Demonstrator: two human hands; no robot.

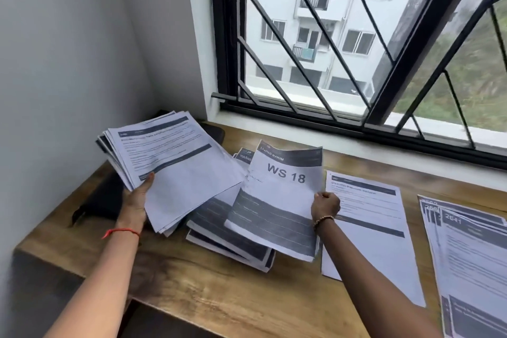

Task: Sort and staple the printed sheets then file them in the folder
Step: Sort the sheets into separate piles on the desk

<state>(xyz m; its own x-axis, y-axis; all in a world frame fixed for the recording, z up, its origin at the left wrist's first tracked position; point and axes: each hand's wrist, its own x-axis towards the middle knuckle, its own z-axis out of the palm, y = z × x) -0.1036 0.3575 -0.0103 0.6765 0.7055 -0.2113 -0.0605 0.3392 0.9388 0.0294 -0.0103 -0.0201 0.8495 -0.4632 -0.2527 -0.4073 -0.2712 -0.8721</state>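
Because the wooden desk point(219, 291) carries several paper piles lying close together, the likeliest slip is sorted sets getting mixed. The thick bundle of printed sheets point(175, 162) is fanned and uneven, and the left hand point(135, 200) grips it at one lower corner only, thumb on top. Pages could slide out onto the centre pile point(219, 230) beneath. The right hand point(326, 204) pinches the "WS 18" sheet point(279, 195) by its right edge, above that pile. Held so, it sags and might crease or land on the wrong stack. A dark flat item point(104, 200) beside the left hand may be the folder; I cannot tell.
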